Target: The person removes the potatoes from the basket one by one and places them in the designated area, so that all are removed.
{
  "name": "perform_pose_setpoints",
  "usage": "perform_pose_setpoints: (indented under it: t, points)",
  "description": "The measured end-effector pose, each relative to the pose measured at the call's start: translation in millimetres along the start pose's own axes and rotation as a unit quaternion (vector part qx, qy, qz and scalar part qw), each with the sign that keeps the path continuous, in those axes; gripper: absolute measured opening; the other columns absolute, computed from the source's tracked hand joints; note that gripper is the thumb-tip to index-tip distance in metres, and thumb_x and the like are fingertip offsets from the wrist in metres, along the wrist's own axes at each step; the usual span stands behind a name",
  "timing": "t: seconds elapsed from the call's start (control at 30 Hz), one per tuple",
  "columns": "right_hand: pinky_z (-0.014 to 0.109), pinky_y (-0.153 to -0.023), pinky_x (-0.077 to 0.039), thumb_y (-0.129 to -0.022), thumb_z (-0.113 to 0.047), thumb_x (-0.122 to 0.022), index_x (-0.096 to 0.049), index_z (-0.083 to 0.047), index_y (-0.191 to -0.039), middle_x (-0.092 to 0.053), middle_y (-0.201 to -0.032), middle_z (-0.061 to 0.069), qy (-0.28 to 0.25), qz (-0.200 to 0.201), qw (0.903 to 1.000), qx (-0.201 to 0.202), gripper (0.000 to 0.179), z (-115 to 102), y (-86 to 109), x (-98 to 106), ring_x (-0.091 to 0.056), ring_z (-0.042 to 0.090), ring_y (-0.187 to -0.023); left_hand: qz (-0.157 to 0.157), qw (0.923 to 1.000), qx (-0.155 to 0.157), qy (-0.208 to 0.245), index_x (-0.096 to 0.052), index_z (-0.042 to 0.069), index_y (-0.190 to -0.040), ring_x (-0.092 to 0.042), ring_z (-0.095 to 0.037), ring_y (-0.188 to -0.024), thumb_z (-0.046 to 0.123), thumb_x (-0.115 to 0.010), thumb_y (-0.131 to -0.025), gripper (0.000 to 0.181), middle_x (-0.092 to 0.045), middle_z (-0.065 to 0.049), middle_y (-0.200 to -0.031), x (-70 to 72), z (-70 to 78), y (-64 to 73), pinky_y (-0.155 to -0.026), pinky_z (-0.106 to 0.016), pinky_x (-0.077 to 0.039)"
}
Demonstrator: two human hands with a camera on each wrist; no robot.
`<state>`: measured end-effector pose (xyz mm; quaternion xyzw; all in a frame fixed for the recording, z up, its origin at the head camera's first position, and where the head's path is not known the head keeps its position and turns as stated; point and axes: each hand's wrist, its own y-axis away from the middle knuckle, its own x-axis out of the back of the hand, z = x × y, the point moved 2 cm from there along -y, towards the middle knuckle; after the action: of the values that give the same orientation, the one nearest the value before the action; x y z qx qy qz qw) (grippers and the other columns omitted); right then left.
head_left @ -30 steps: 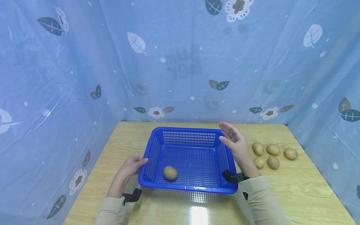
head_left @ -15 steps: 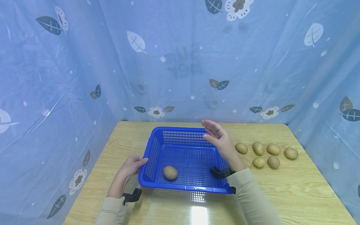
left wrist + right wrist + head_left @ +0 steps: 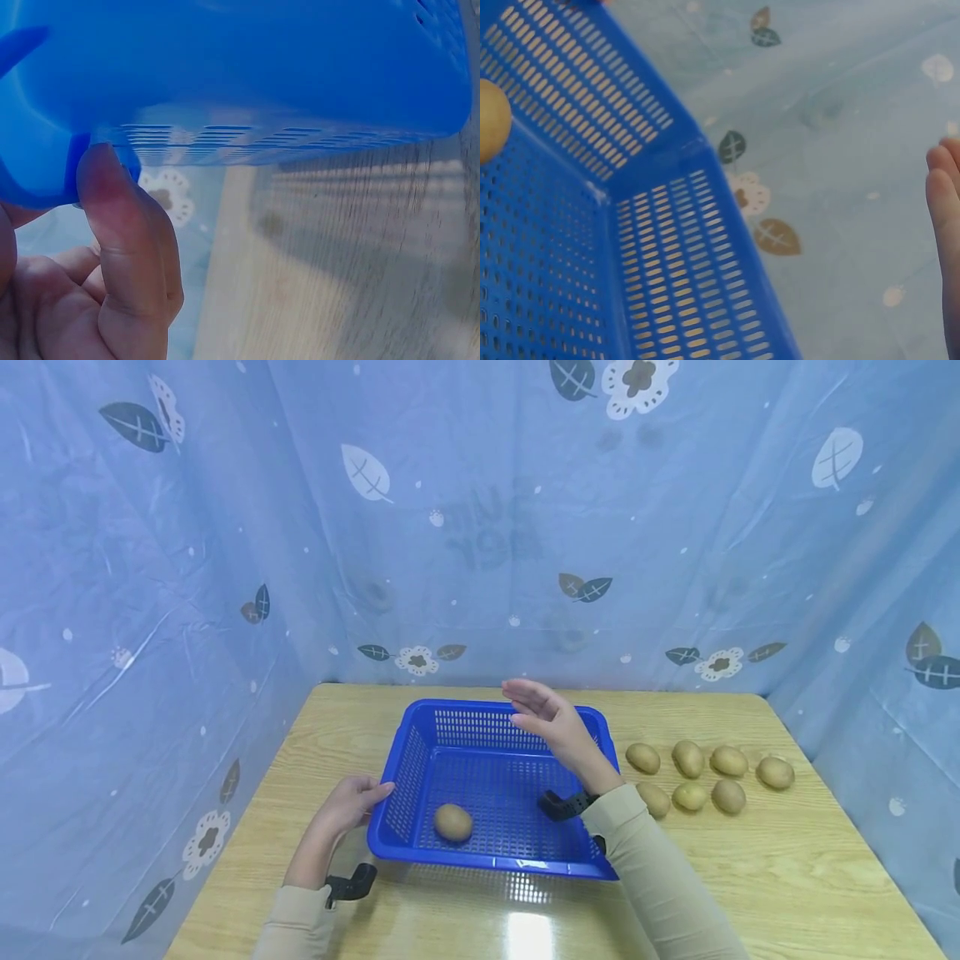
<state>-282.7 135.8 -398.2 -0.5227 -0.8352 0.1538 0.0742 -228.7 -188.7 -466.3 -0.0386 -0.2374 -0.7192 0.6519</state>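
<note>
A blue plastic basket point(image 3: 495, 862) with slotted walls is in the middle of the head view. My left hand point(image 3: 347, 804) grips its left rim, thumb on top; the left wrist view shows fingers point(image 3: 124, 217) curled up against the rim's underside. One brown potato point(image 3: 453, 822) lies inside near the front left corner, and its edge also shows in the right wrist view. Above the basket's far right part, my right hand point(image 3: 551, 722) is held with fingers extended and slightly bent, the thumb apart, holding nothing. Only its fingertips point(image 3: 941, 187) appear at the right wrist view's edge.
Several potatoes point(image 3: 689, 759) lie in two loose rows on the wooden table point(image 3: 810, 868), right of the basket. A blue patterned curtain point(image 3: 480, 527) hangs behind the table and along both sides. Black camera mounts point(image 3: 561, 807) are strapped to the wrists.
My right hand has moved left from the basket's right rim to over its inside, uncovering two more potatoes on the table. My left hand keeps its grip; the basket and its potato stay put.
</note>
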Motion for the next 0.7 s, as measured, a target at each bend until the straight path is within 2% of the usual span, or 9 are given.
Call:
perform_pose_setpoints:
  t: [0.13, 0.2, 0.37, 0.43, 0.7]
  points:
    - [0.036, -0.114, -0.030, -0.091, -0.004, -0.059, -0.038, 0.001, -0.141, -0.040, -0.146, 0.020, -0.010, -0.044, 0.9987, -0.023, 0.054, 12, -7.9, -4, -0.035, 0.032, -0.138, -0.001, 1.0000, 0.000, -0.001, -0.062, -0.008, -0.103, -0.067, -0.019, -0.077, 0.022, -0.053, -0.097, 0.032, -0.070, -0.011, -0.086, -0.9, -1.0, -0.4, -0.075, -0.037, -0.058]
    - [0.041, -0.115, -0.028, -0.091, -0.004, -0.058, -0.037, 0.001, -0.141, -0.038, -0.147, 0.021, -0.011, -0.064, 0.9971, -0.039, 0.054, 19, -9.3, -6, -0.034, 0.031, -0.138, -0.003, 1.0000, 0.000, 0.003, -0.062, -0.009, -0.103, -0.067, -0.019, -0.077, 0.022, -0.053, -0.097, 0.033, -0.070, -0.012, -0.087, -1.5, -0.7, -0.2, -0.075, -0.037, -0.058]
    - [0.041, -0.114, -0.031, -0.093, -0.010, -0.059, -0.040, -0.007, -0.142, -0.036, -0.149, 0.019, 0.006, -0.093, 0.9922, -0.082, 0.053, 34, -7.6, -9, -0.035, 0.026, -0.139, -0.006, 1.0000, 0.004, 0.001, -0.061, -0.009, -0.104, -0.067, -0.019, -0.078, 0.022, -0.053, -0.097, 0.033, -0.070, -0.013, -0.089, -1.8, 1.3, 0.3, -0.076, -0.037, -0.058]
    - [0.037, -0.112, -0.034, -0.093, -0.010, -0.060, -0.041, -0.008, -0.141, -0.038, -0.148, 0.018, 0.018, -0.103, 0.9902, -0.093, 0.052, 39, -7.0, -10, -0.035, 0.026, -0.139, -0.004, 1.0000, 0.004, -0.004, -0.061, -0.009, -0.105, -0.067, -0.019, -0.078, 0.022, -0.053, -0.097, 0.033, -0.070, -0.013, -0.089, -1.2, 2.1, 0.4, -0.076, -0.037, -0.057]
    - [0.039, -0.114, -0.032, -0.090, -0.007, -0.062, -0.042, 0.000, -0.139, -0.042, -0.144, 0.020, 0.071, -0.170, 0.9766, -0.111, 0.053, 60, -7.4, -24, -0.038, 0.032, -0.136, 0.000, 1.0000, 0.006, -0.007, -0.062, -0.008, -0.105, -0.066, -0.018, -0.078, 0.023, -0.053, -0.097, 0.033, -0.070, -0.012, -0.088, -0.3, 2.3, 0.3, -0.077, -0.037, -0.057]
